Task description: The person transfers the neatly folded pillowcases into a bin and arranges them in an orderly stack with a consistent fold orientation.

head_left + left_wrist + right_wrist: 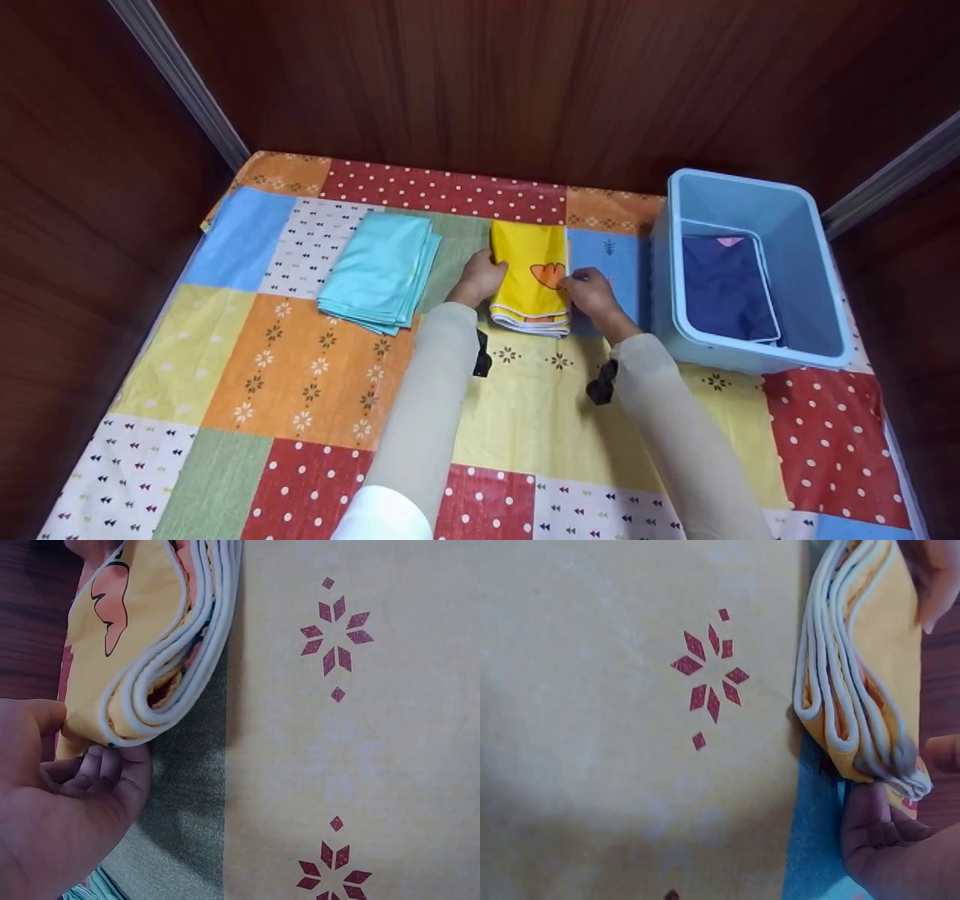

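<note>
On the patchwork-print cover (525,427), the left hand (478,277) and right hand (594,294) pinch opposite sides of the folded yellow cloth (523,262), which should handle light, soft and floppy, best gripped through every layer at those sides.

Between the forearms (429,382), room lies over the patchwork (532,420); beyond, the yellow cloth (521,277) bars the middle, the tub (750,358) the right, the teal stack (381,266) the left.
</note>
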Demonstrator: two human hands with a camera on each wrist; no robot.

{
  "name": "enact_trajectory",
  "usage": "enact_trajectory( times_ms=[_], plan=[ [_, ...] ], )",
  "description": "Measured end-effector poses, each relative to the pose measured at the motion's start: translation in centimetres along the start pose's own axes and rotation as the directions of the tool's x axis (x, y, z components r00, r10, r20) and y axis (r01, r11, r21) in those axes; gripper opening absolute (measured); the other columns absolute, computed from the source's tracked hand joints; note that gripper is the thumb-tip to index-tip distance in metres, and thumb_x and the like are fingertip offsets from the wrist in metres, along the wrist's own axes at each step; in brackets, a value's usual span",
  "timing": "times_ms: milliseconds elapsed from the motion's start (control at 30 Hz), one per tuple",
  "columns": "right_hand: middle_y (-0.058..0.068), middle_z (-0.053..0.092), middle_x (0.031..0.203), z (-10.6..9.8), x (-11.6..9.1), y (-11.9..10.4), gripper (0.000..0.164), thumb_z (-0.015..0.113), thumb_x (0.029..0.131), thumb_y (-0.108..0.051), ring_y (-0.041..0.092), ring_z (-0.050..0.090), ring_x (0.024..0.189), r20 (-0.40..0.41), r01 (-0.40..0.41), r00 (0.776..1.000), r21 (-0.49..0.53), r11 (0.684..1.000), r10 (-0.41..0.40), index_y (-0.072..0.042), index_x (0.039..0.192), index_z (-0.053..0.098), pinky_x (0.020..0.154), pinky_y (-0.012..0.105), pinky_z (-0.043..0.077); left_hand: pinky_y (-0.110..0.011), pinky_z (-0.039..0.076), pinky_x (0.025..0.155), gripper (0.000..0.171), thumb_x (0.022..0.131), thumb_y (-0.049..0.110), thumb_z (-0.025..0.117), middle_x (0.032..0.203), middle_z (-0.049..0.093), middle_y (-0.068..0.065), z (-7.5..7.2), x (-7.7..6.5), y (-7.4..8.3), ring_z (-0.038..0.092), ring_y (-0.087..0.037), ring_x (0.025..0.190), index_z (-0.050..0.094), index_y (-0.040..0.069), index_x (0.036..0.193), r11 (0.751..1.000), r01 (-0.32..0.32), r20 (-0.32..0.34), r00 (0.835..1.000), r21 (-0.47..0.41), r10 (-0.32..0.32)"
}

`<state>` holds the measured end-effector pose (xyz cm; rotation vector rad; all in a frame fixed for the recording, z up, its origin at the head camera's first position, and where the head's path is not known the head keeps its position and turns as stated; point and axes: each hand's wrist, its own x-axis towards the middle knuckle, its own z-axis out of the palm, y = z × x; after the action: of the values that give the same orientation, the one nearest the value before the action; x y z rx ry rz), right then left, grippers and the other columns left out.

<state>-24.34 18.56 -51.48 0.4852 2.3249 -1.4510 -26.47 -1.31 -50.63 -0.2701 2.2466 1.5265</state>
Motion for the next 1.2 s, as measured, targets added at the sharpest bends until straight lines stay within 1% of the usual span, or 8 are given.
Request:
enact_trajectory(
  times_ms=[133,367,633,767,900,1000,1100,1200],
  plan=[
    [0.022,0.057,0.125,0.2,0.1,0.3,0.048,0.055,0.098,-0.014,0.026,0.058,0.1,-0.001,0.009,1.0,0.03,1.0,-0.009,0.008,0.14,0.045,0.088,0.036,0.05,-0.035,0.048,0.103,0.041,0.106,0.008,0.045,0.123,0.062,-0.011,-0.1,0.0,-0.2,0.06,-0.023,0.105,0.046,0.005,0.148,1.0,0.012,0.019,1.0,-0.029,-0.011],
    [0.019,0.065,0.115,0.0,0.0,0.6,0.05,0.057,0.09,-0.001,0.02,0.061,0.087,0.038,0.035,0.999,0.093,0.995,-0.038,0.006,0.14,0.053,0.077,0.031,0.051,-0.037,0.045,0.107,0.057,0.097,-0.013,0.041,0.138,0.054,-0.013,0.0,0.4,-0.7,0.056,-0.025,0.118,0.043,0.007,0.15,0.996,-0.022,-0.022,1.0,-0.082,0.021],
    [0.011,0.055,0.102,-0.1,0.0,1.2,0.044,0.056,0.086,0.01,0.018,0.052,0.074,0.005,0.091,0.996,0.149,0.985,-0.092,0.005,0.13,0.051,0.065,0.03,0.047,-0.039,0.044,0.103,0.041,0.095,-0.017,0.04,0.125,0.056,-0.015,0.2,0.0,-0.9,0.054,-0.026,0.111,0.049,0.002,0.13,0.992,-0.091,-0.058,0.995,-0.086,0.086],
    [0.012,0.052,0.105,-0.1,-0.2,1.3,0.04,0.056,0.087,0.01,0.019,0.049,0.073,0.004,0.137,0.99,0.184,0.973,-0.14,0.003,0.126,0.047,0.063,0.03,0.046,-0.04,0.046,0.104,0.048,0.093,-0.018,0.039,0.129,0.058,-0.017,0.0,-0.1,-1.0,0.057,-0.028,0.113,0.046,0.001,0.136,0.982,-0.101,-0.048,0.994,-0.162,0.095],
    [0.015,0.054,0.112,0.1,-0.3,1.6,0.041,0.055,0.091,0.006,0.019,0.051,0.078,0.003,0.182,0.982,0.24,0.953,-0.189,0.002,0.131,0.043,0.064,0.029,0.045,-0.042,0.047,0.106,0.067,0.093,-0.019,0.037,0.143,0.054,-0.017,-0.3,0.0,-1.4,0.059,-0.03,0.118,0.034,0.008,0.155,0.963,-0.109,-0.017,0.994,-0.248,0.108],
    [0.021,0.056,0.123,0.3,-0.2,1.9,0.047,0.054,0.093,0.004,0.022,0.056,0.088,0.0,0.206,0.977,0.281,0.937,-0.214,0.002,0.138,0.038,0.067,0.028,0.045,-0.042,0.049,0.104,0.073,0.097,-0.015,0.039,0.149,0.05,-0.015,-0.3,0.0,-1.4,0.06,-0.03,0.116,0.024,0.014,0.162,0.954,-0.124,-0.001,0.992,-0.273,0.128],
    [0.025,0.05,0.142,0.5,0.0,2.1,0.064,0.056,0.095,0.001,0.027,0.058,0.107,0.004,0.232,0.97,0.291,0.928,-0.243,-0.002,0.152,0.026,0.077,0.026,0.049,-0.039,0.049,0.104,0.079,0.099,-0.01,0.046,0.152,0.047,-0.014,-0.2,0.0,-1.5,0.06,-0.029,0.114,0.015,0.02,0.165,0.96,-0.156,0.014,0.986,-0.232,0.164],
    [0.023,0.036,0.156,0.6,0.1,2.4,0.083,0.059,0.096,0.0,0.031,0.05,0.126,0.03,0.274,0.955,0.281,0.92,-0.294,-0.009,0.163,0.01,0.093,0.031,0.048,-0.037,0.048,0.105,0.088,0.097,-0.007,0.056,0.159,0.037,-0.012,-0.1,-0.1,-1.8,0.054,-0.03,0.121,0.01,0.023,0.166,0.97,-0.18,0.038,0.981,-0.162,0.188]
  ],
)
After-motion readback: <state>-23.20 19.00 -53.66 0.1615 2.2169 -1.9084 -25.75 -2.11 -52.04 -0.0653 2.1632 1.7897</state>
